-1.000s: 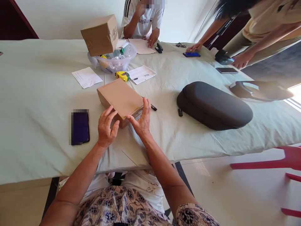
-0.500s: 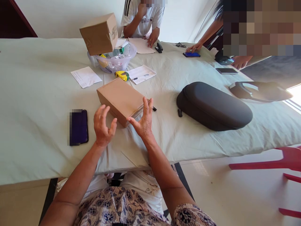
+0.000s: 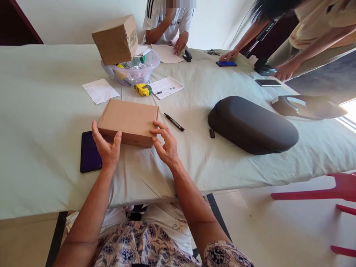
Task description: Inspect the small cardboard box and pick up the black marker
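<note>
A closed brown cardboard box (image 3: 128, 115) lies flat on the cloth, its long side facing me. Around its left front corner is my left hand (image 3: 108, 148), fingers along the left end and thumb in front. Against the right end rest the fingers of my right hand (image 3: 166, 145), its thumb by the front right corner. The box is held between both hands. Just right of it lies a black marker pen (image 3: 174, 122). A dark phone (image 3: 90, 154) sits beside my left hand, which partly covers it.
Behind the box are a yellow tape measure (image 3: 142, 89), papers (image 3: 100, 91) and a plastic basin (image 3: 151, 68) with another carton (image 3: 115, 40) on it. A dark hard case (image 3: 253, 124) stands right. Two other people are at the far side; one touches a phone (image 3: 226, 63).
The box has turned so its long side faces me. My hands have moved apart to its two ends. The marker pen, mostly hidden before, now shows fully.
</note>
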A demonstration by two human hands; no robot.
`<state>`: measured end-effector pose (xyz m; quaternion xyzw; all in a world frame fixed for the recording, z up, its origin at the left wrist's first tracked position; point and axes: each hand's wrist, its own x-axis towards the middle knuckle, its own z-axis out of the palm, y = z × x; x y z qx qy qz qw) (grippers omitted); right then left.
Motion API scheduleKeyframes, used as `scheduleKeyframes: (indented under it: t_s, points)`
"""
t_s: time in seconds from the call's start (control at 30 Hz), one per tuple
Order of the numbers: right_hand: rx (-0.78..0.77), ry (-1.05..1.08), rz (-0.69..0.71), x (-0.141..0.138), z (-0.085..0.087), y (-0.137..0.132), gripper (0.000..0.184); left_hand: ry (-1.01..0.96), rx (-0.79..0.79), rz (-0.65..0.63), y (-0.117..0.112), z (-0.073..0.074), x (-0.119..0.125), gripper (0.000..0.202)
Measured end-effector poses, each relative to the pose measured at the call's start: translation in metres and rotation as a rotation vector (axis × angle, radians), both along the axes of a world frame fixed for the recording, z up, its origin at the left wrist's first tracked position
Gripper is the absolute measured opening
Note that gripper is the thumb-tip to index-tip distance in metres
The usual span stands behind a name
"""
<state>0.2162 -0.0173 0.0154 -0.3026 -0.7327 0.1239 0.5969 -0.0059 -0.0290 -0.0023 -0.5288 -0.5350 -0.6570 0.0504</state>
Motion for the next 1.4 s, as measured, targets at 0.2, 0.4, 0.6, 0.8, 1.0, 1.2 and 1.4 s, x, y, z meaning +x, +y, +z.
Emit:
scheduleKeyframes:
  t_s: [0.2,0.4,0.6,0.8,1.0,1.2,1.4]
  points:
    - [-0.021,0.103,-0.208,0.005,-0.002,0.006,0.019,0.03,0.025,0.045,-0.007,-0.001,0.008,0.079]
    - [-0.062,0.016,-0.404,-0.01,-0.011,0.01,0.089,0.184,0.041,-0.009,-0.014,-0.001,0.031,0.067]
    - [-0.063,0.058,-0.461,-0.019,-0.012,0.009,0.091,0.156,0.03,0.023,-0.011,-0.006,0.039,0.075]
    - [-0.104,0.179,-0.337,-0.006,-0.008,0.01,0.059,0.106,0.045,0.013,-0.011,-0.002,0.032,0.062]
    - [-0.251,0.418,-0.15,0.004,-0.01,0.02,0.045,0.082,0.053,0.032,-0.009,0.001,0.026,0.061]
    - [-0.287,0.491,-0.074,0.01,-0.009,0.027,0.042,0.059,0.065,0.026,-0.007,0.002,0.02,0.059]
    - [-0.357,0.474,-0.067,0.013,-0.019,0.038,0.051,0.037,0.099,-0.003,-0.006,0.001,0.016,0.053]
